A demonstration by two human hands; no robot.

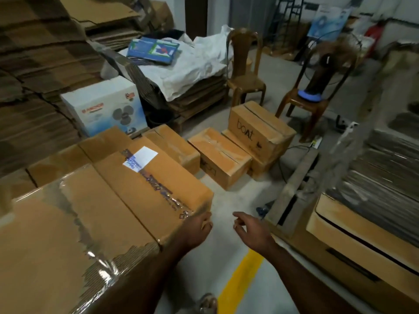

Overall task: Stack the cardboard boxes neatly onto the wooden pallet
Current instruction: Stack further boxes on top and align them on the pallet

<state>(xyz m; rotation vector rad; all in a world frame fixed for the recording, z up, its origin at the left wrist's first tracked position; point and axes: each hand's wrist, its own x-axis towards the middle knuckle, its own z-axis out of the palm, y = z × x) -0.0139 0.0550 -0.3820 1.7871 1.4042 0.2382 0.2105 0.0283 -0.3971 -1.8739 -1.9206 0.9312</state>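
Cardboard boxes fill the floor around you: the big taped box with the white label (145, 177) sits in the stacked row on your left, and beyond its far corner stand three smaller cartons, the "boat" box (260, 128) on top of one. Your left hand (199, 227) touches the labelled box's near corner, fingers curled loosely. Your right hand (251, 227) hovers just beside it, fingers relaxed, holding nothing.

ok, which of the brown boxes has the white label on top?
The long box nearest the left hand, with printed tape running along its top seam. The other brown boxes show no white label.
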